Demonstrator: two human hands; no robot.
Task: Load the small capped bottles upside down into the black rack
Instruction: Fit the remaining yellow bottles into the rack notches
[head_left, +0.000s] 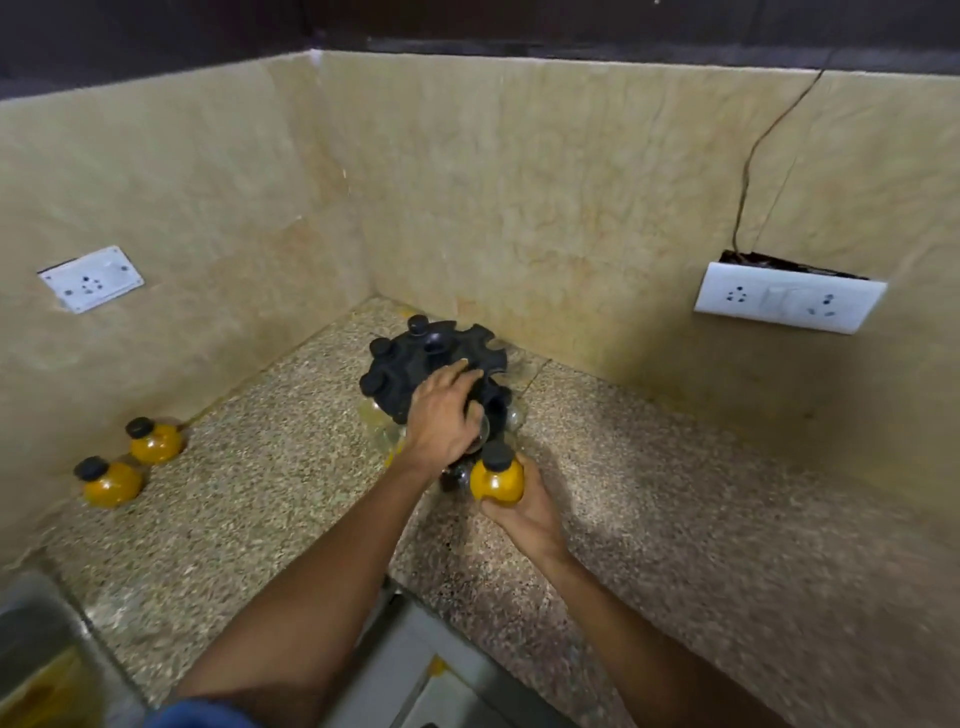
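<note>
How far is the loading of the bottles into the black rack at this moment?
Partly done. Three black caps stick out of slots in the black rack, so some bottles seem loaded; how they sit below is unclear. In hand: the right hand holds a yellow bottle, cap up, near the rack, where the left hand rests. Left: two bottles by the left wall, and open slots at the back.

Rack (415, 364): black. Bottles (496, 480): yellow-orange contents, black caps (497, 455). Countertop (675, 493): speckled beige-brown granite. Walls (519, 182): veined beige marble. Socket plates (787, 296): white
</note>
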